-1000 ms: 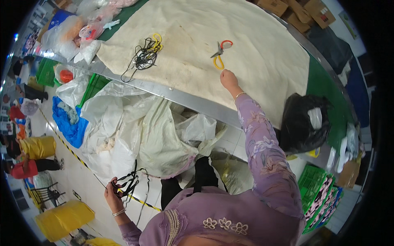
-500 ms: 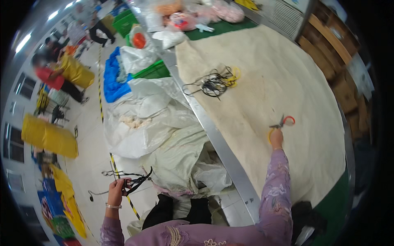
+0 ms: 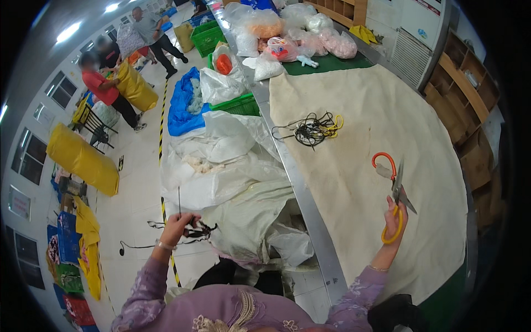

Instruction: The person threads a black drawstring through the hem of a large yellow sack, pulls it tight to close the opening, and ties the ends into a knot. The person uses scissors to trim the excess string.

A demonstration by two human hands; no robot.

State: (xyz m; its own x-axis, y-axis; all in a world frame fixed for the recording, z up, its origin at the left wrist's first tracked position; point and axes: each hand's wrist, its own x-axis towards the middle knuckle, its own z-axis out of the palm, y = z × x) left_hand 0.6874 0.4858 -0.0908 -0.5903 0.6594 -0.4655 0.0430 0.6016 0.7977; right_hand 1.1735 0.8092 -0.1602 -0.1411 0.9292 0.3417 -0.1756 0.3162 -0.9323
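In my left hand [image 3: 178, 228] is a bunch of black cords [image 3: 200, 232], with loose ends trailing out to the left. This hand is closed and hangs off the table's left side, over the white sacks and floor. My right hand [image 3: 396, 220] is closed around the yellow-handled side of a pair of scissors [image 3: 397, 189]. The other handle loop, orange-red, points up and away, and the blades look parted. The scissors are held above a beige cloth [image 3: 354, 182] on the table. Farther off on the cloth lies a tangle of black and yellow cords [image 3: 314, 130].
White plastic sacks [image 3: 227, 182] fill the space left of the table's metal edge [image 3: 307, 205]. Green crates [image 3: 238, 105] and bagged goods [image 3: 337, 43] stand beyond. Wooden shelving [image 3: 464, 72] lines the right. At far left, people stand near yellow rolls [image 3: 83, 157].
My right hand has risen closer with the scissors, which have turned and now show larger, blades parted. My left hand has shifted slightly right and up with the cords. The whole view has tilted.
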